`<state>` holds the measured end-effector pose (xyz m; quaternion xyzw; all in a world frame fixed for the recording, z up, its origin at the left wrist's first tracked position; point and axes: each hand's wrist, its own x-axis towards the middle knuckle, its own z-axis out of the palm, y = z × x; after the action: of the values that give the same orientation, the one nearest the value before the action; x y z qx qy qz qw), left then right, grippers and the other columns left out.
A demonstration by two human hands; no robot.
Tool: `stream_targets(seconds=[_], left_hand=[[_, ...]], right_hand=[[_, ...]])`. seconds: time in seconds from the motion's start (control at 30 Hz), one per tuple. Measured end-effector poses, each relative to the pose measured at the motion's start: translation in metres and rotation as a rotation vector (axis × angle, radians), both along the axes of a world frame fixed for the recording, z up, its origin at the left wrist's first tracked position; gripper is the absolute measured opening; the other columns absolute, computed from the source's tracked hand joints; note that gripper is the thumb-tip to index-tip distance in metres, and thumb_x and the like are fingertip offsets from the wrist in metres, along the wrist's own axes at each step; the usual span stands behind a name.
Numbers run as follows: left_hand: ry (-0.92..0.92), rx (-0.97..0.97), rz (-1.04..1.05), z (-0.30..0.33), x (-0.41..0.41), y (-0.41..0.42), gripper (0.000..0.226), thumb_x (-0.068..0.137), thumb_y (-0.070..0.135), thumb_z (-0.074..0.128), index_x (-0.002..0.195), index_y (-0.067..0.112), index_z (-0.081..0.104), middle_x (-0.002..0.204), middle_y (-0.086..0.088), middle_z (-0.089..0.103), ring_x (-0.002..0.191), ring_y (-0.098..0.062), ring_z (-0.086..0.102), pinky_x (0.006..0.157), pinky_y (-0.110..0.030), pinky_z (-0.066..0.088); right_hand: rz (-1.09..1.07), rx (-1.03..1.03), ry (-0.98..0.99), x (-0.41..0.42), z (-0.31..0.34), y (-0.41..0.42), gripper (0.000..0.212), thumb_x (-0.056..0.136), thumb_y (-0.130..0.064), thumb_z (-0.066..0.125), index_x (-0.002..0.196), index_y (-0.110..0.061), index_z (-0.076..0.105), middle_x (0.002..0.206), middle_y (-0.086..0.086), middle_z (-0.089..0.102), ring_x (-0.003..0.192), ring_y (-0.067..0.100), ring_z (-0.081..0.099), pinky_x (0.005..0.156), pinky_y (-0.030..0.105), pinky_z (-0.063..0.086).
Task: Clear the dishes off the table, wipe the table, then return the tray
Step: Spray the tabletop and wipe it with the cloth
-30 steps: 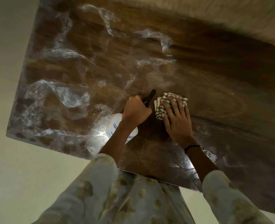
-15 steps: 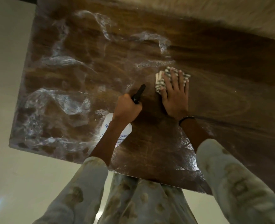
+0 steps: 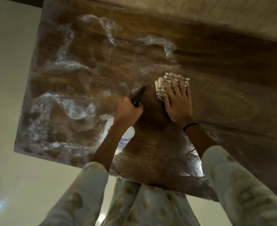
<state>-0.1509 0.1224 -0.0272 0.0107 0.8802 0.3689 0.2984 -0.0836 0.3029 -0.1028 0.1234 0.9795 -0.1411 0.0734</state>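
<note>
while your right hand (image 3: pixel 178 101) presses flat on the folded checked cloth (image 3: pixel 163 88) near the middle of the table (image 3: pixel 232 103), fingers straight and spread, your left hand (image 3: pixel 128 112) grips the spray bottle (image 3: pixel 118 136) closer to the near edge, fingers curled round its black nozzle (image 3: pixel 139 96).

Spray bottle (image 3: pixel 118 136) mostly hidden under the left hand (image 3: pixel 128 112) and forearm, label print only partly readable. Checked cloth (image 3: pixel 163 88) half covered by the right hand (image 3: pixel 177 101). Table (image 3: pixel 216 111) cut off at 3 o'clock.
</note>
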Motion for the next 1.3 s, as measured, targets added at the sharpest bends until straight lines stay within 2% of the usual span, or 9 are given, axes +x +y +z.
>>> stream_targets(seconds=[0.07, 0.17, 0.27, 0.37, 0.57, 0.67, 0.9, 1.1, 1.3], left_hand=[[0.002, 0.001, 0.015, 0.001, -0.001, 0.001, 0.009, 0.084, 0.008, 0.059, 0.075, 0.006, 0.057, 0.056, -0.001, 0.049, 0.054, -0.023, 0.051, 0.050, -0.028, 0.041], [0.004, -0.016, 0.036, 0.003, -0.002, 0.002, 0.012, 0.082, 0.007, 0.059, 0.071, 0.010, 0.056, 0.055, 0.003, 0.048, 0.050, -0.016, 0.048, 0.045, -0.016, 0.038], [-0.018, -0.022, 0.057, 0.002, -0.004, 0.003, 0.010, 0.080, 0.006, 0.060, 0.071, 0.001, 0.058, 0.054, -0.002, 0.049, 0.052, -0.023, 0.048, 0.049, -0.031, 0.043], [-0.008, -0.052, 0.040, 0.000, -0.011, 0.008, 0.014, 0.081, 0.010, 0.060, 0.080, -0.004, 0.062, 0.055, -0.002, 0.050, 0.055, -0.026, 0.052, 0.050, -0.029, 0.041], [-0.061, -0.088, -0.107, -0.006, -0.039, 0.038, 0.026, 0.084, 0.021, 0.060, 0.101, 0.001, 0.057, 0.080, -0.011, 0.059, 0.060, -0.015, 0.054, 0.049, -0.024, 0.041], [-0.035, -0.082, -0.185, -0.003, -0.051, 0.063, 0.031, 0.082, 0.021, 0.061, 0.103, -0.001, 0.055, 0.093, -0.015, 0.061, 0.074, -0.025, 0.061, 0.061, -0.034, 0.051], [-0.035, -0.142, -0.267, 0.008, -0.065, 0.095, 0.042, 0.082, 0.021, 0.062, 0.116, 0.000, 0.049, 0.118, -0.017, 0.049, 0.104, -0.031, 0.054, 0.089, -0.041, 0.049], [-0.024, -0.170, -0.256, 0.007, -0.074, 0.087, 0.043, 0.085, 0.019, 0.061, 0.120, -0.001, 0.047, 0.125, -0.019, 0.046, 0.108, -0.031, 0.052, 0.085, -0.032, 0.041], [-0.025, -0.133, -0.183, 0.002, -0.091, 0.074, 0.038, 0.081, 0.014, 0.063, 0.113, -0.004, 0.053, 0.098, -0.010, 0.058, 0.078, -0.019, 0.055, 0.062, -0.026, 0.045]], right_hand=[[-0.040, -0.031, 0.019, -0.027, -0.001, -0.021, 0.051, 0.100, -0.035, 0.029, 0.150, -0.025, 0.030, 0.160, 0.003, 0.021, 0.149, 0.029, 0.010, 0.119, 0.051, 0.008], [0.104, -0.033, 0.002, -0.036, -0.002, -0.057, 0.052, 0.098, -0.036, 0.025, 0.146, -0.020, 0.039, 0.159, 0.006, 0.024, 0.148, 0.030, 0.014, 0.119, 0.053, 0.009], [0.295, -0.046, 0.030, -0.006, -0.003, -0.064, 0.049, 0.099, -0.035, 0.029, 0.142, -0.018, 0.044, 0.155, 0.008, 0.034, 0.147, 0.030, 0.021, 0.119, 0.051, 0.015], [0.417, -0.016, 0.046, 0.026, -0.003, -0.029, 0.049, 0.099, -0.036, 0.036, 0.147, -0.026, 0.035, 0.156, 0.004, 0.033, 0.146, 0.027, 0.023, 0.119, 0.048, 0.018], [0.052, 0.034, 0.022, 0.013, 0.003, 0.053, 0.052, 0.100, -0.040, 0.030, 0.150, -0.026, 0.031, 0.160, 0.002, 0.023, 0.149, 0.025, 0.014, 0.119, 0.048, 0.016], [-0.035, 0.019, 0.031, 0.002, 0.004, 0.062, 0.052, 0.100, -0.040, 0.030, 0.151, -0.028, 0.027, 0.161, 0.000, 0.018, 0.150, 0.023, 0.009, 0.119, 0.048, 0.014], [-0.053, 0.025, 0.051, 0.002, 0.001, 0.060, 0.051, 0.101, -0.038, 0.030, 0.151, -0.028, 0.026, 0.161, 0.000, 0.018, 0.150, 0.023, 0.008, 0.120, 0.047, 0.012], [-0.027, 0.023, 0.043, 0.001, -0.002, 0.064, 0.051, 0.101, -0.041, 0.028, 0.151, -0.027, 0.029, 0.161, 0.001, 0.019, 0.150, 0.023, 0.008, 0.120, 0.047, 0.013], [-0.058, 0.026, 0.063, -0.035, -0.005, 0.084, 0.052, 0.101, -0.040, 0.028, 0.151, -0.026, 0.028, 0.161, 0.002, 0.018, 0.150, 0.025, 0.009, 0.120, 0.048, 0.013]])
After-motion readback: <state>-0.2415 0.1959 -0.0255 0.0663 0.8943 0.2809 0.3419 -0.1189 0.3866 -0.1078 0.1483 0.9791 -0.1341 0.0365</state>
